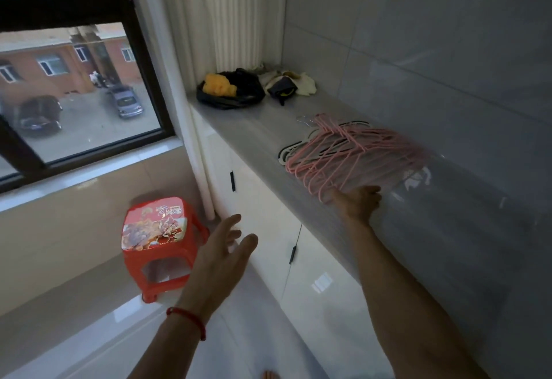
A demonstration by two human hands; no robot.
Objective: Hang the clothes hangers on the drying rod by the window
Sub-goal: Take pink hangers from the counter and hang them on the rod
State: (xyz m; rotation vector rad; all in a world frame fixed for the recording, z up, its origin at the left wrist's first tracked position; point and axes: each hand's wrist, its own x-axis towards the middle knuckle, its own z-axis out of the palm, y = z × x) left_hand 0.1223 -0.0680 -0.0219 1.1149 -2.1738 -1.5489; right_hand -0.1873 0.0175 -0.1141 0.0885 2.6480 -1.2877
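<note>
While the hangers [355, 151] lie in one tangled pink heap on the grey surface [263, 128] along the tiled wall, you have hung none, so as far as this view shows the whole job is ahead of you. Your right hand [357, 202] reaches to the near edge of the heap, its back toward the camera; the fingers point into the wires, and you cannot tell from here whether they have closed on any. Your left hand [222, 247] hovers over the floor beside the red stool [155, 238], fingers spread wide and holding nothing. No drying rod shows anywhere; only the window [74, 92] is in sight, so it must lie above or outside the frame. How many hangers the heap holds is hard to count, and a few pale or dark ones seem mixed in underneath. Motion blur softens the heap.
</note>
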